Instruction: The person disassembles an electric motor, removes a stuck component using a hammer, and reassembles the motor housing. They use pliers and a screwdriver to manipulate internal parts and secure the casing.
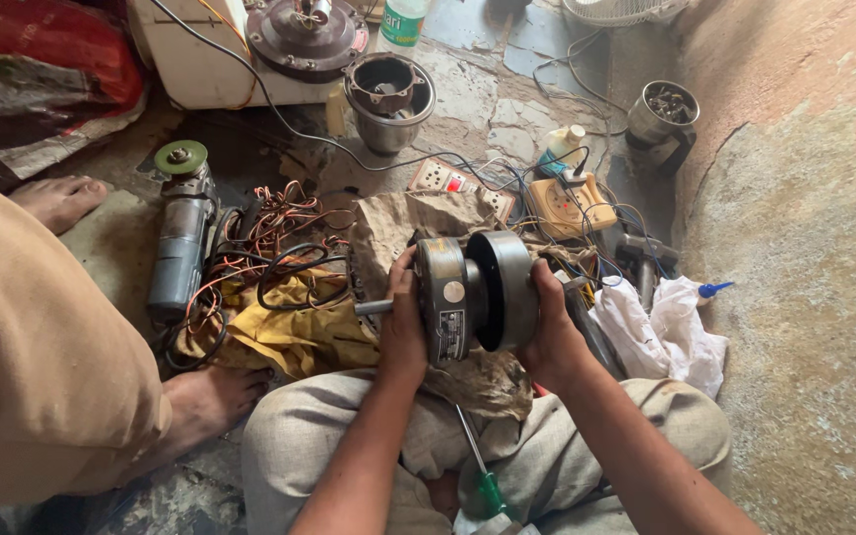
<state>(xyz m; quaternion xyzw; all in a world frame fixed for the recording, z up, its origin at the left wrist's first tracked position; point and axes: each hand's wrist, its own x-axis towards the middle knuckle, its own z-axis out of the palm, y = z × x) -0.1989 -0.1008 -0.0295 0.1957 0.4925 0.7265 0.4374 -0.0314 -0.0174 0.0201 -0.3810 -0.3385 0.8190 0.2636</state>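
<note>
Hands clamp the grey motor (pixel 473 297) from both sides over my lap: my left hand (pixel 403 332) grips the shaft end, my right hand (pixel 547 332) closes on the dark round housing. I judge it best to keep both palms square and the shaft level while working it. Beyond, a steel jar (pixel 389 99) holds a dark fitting, and a smaller steel cup (pixel 662 114) holds small dark parts.

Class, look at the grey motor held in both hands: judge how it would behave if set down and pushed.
The motor looks like solid metal, so probably heavy and stiff. Its round casing would likely roll on its side. The left hand and right hand both grip it, suggesting weight.
</note>
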